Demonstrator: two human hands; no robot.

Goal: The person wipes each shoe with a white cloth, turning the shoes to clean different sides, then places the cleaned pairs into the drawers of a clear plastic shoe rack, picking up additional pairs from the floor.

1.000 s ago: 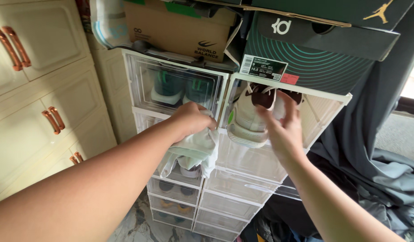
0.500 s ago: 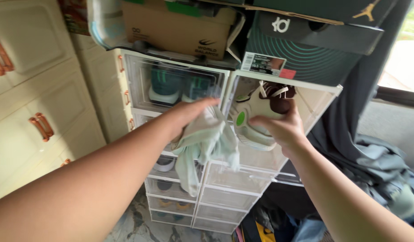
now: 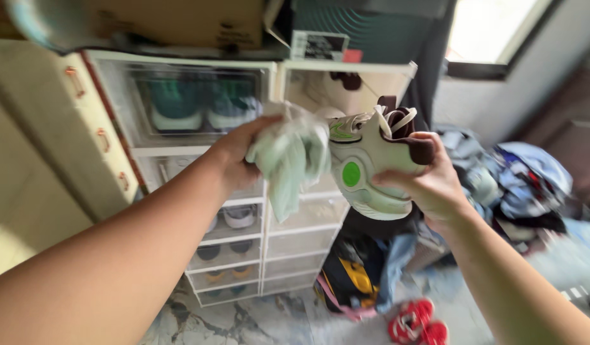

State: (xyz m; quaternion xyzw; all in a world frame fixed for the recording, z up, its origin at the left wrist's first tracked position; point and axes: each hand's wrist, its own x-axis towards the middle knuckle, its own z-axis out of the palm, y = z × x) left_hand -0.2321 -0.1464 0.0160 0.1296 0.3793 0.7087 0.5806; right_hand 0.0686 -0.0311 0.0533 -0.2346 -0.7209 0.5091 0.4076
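Here, the left hand (image 3: 234,156) bunches one pale green cloth (image 3: 288,163) against one white sneaker with a green dot (image 3: 365,166), gripped by the right hand (image 3: 429,185), before clear stacked shoe boxes (image 3: 244,243); two red shoes (image 3: 419,322) lie on the floor.

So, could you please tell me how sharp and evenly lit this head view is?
Head view: motion blur smears the pale green cloth in the left hand; the white sneaker in the right hand is sharper; the window is blown out; the edges look stretched.
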